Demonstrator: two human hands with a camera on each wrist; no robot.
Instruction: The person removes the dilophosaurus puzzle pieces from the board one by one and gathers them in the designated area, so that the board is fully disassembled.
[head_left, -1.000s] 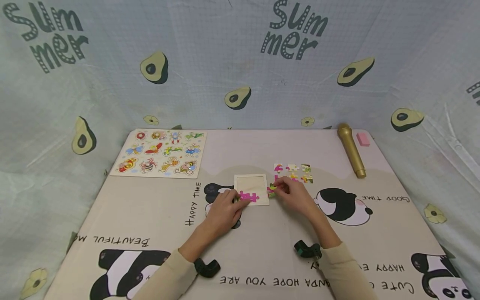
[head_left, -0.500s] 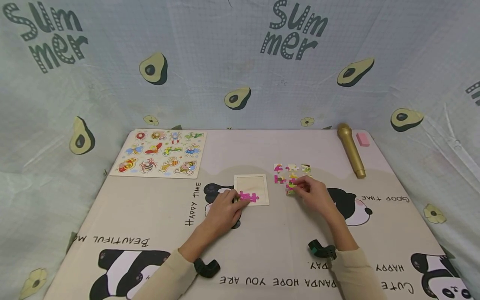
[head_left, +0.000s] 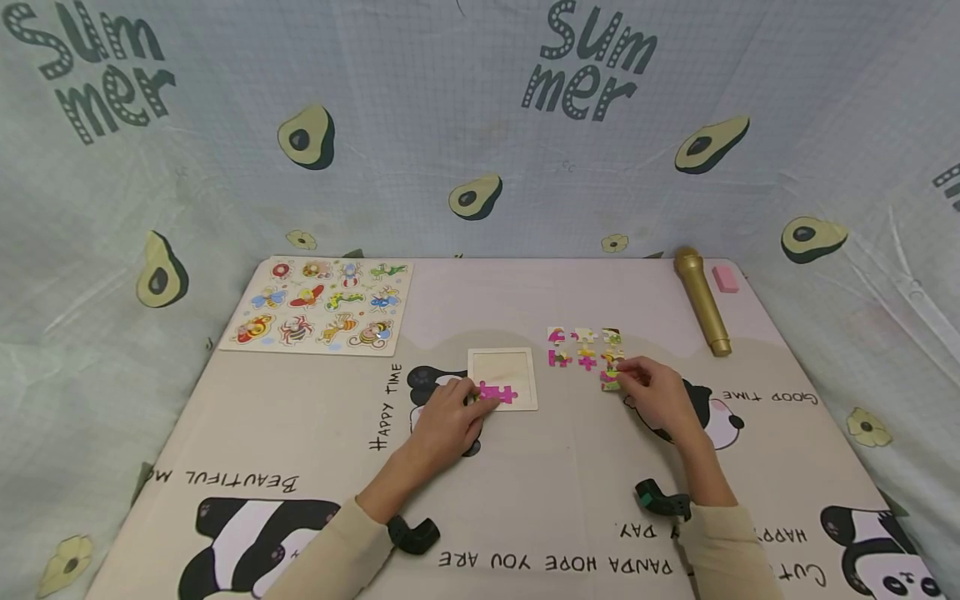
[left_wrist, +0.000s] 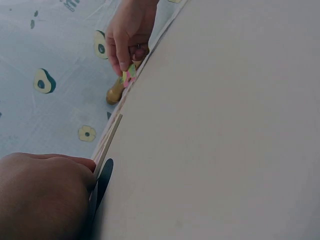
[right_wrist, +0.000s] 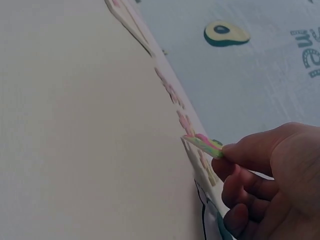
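In the head view, my left hand (head_left: 441, 427) holds the near left corner of a small square wooden puzzle tray (head_left: 528, 379), its thumb lying over the near edge. Joined pink puzzle pieces (head_left: 498, 393) sit inside along the near side, partly covered by my fingers. My right hand (head_left: 663, 404) pinches a green and pink puzzle piece (head_left: 610, 382) between thumb and fingertips, just nearer than a group of loose pieces (head_left: 587, 336). The right wrist view shows that pinched piece (right_wrist: 205, 145) tilted over the table, with the other fingers curled below.
An insect picture board (head_left: 318, 307) lies at the back left. A gold microphone (head_left: 703, 304) and a pink block (head_left: 725, 279) lie at the back right. Both wrists wear dark camera mounts (head_left: 415, 536) close over the panda-printed tabletop (head_left: 540, 492).
My right hand has carried the green and pink piece rightward from beside the tray to the right end of the loose group. My left hand and the tray have stayed put.
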